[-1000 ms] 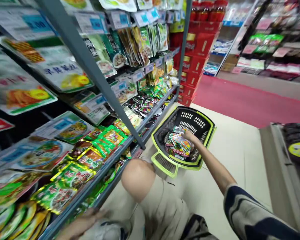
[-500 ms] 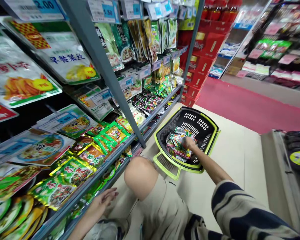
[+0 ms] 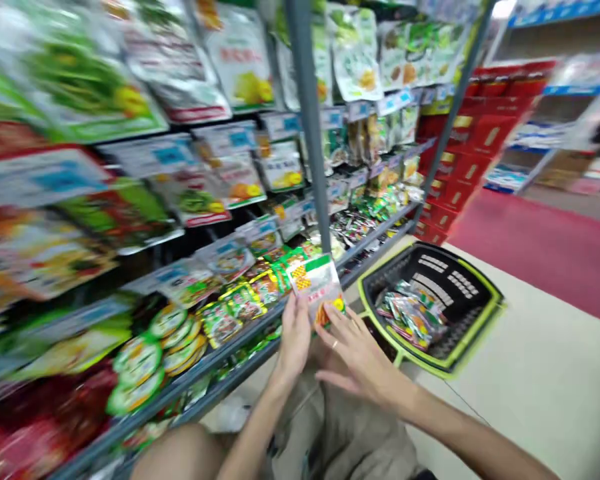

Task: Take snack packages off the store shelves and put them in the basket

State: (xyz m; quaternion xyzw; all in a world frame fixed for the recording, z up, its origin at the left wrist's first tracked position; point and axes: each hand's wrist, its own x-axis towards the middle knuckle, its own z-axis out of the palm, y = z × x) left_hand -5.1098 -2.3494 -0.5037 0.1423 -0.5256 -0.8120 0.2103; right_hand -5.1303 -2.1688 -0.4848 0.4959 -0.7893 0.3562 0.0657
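Note:
A small white, green and orange snack packet (image 3: pixel 316 287) stands upright between my hands, just in front of the metal shelf edge (image 3: pixel 220 360). My left hand (image 3: pixel 294 337) grips it from below and behind. The fingertips of my right hand (image 3: pixel 357 353), which wears a ring, press on its lower right corner. To the right, a black basket with a lime-green rim (image 3: pixel 490 285) sits on the floor, holding a heap of small foil packets (image 3: pixel 411 315). Neither hand touches the basket.
Shelves of hanging, colourful food packets with price tags fill the left and middle. A grey upright post (image 3: pixel 307 100) divides them. Stacked red cartons (image 3: pixel 460 153) stand behind the shelf end, and a red floor mat (image 3: pixel 540 253) lies at the right.
My right hand has left the packets in the basket and joined my left hand, which has risen from near my knee. Both now hold a packet. The view has turned, shifting the basket rightward.

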